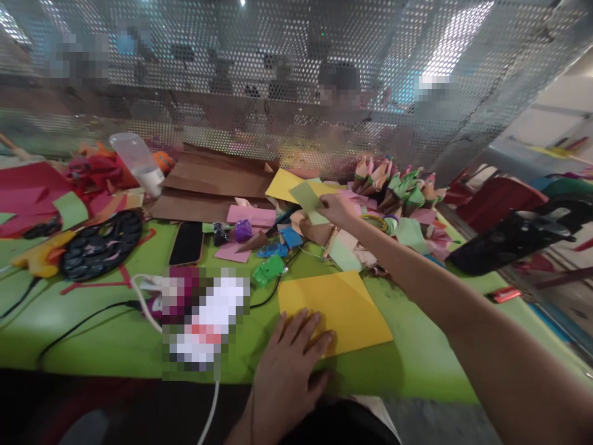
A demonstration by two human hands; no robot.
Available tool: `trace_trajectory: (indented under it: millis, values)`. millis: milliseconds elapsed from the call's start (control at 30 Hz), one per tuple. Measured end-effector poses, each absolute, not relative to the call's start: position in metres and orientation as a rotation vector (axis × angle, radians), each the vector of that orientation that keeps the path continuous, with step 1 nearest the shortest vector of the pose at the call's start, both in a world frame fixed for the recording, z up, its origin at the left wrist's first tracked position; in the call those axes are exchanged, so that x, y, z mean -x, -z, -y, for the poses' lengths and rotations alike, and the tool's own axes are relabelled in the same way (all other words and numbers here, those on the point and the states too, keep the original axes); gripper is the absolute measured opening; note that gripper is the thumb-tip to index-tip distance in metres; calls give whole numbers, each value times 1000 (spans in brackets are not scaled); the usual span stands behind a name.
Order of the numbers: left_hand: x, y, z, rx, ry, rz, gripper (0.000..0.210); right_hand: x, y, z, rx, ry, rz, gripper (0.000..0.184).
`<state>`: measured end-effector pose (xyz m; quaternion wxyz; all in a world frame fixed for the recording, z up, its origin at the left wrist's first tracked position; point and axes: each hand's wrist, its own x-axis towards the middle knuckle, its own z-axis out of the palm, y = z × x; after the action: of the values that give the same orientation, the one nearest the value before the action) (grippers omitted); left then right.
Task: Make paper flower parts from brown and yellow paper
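Note:
My left hand [291, 355] lies palm down near the table's front edge, fingers spread. Its fingertips rest on the left part of a yellow paper sheet [345, 306]. My right hand [340, 211] reaches far across the table and pinches a small light green paper [306, 196]. That paper overlaps another yellow sheet [282, 185] at the back. Below the right hand lies a jumble of folded brown, pink and pale green paper pieces [345, 250]. Crumpled blue [291, 238], green [267, 270] and purple [243, 230] scraps sit to its left.
Brown paper sheets [208, 179] lean along the perforated metal screen [222, 80]. Paper flower cones [393, 185] are heaped at back right, beside a black bottle [509, 241]. Left stand a black phone [186, 243], a black oval tray [102, 246], a clear bottle [134, 157] and cables.

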<state>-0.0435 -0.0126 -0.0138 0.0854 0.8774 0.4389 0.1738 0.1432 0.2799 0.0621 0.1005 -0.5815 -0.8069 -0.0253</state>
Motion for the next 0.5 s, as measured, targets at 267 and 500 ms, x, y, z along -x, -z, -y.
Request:
trace_trajectory:
  millis: [267,500]
  values:
    - [43,14,12,-2626,-511,-1312,55,-130,-56,-266,1487,55,2508,64]
    - [45,16,10,-2704,-556,-1309,57,-110,-33,-258,1299,-145,2821,69]
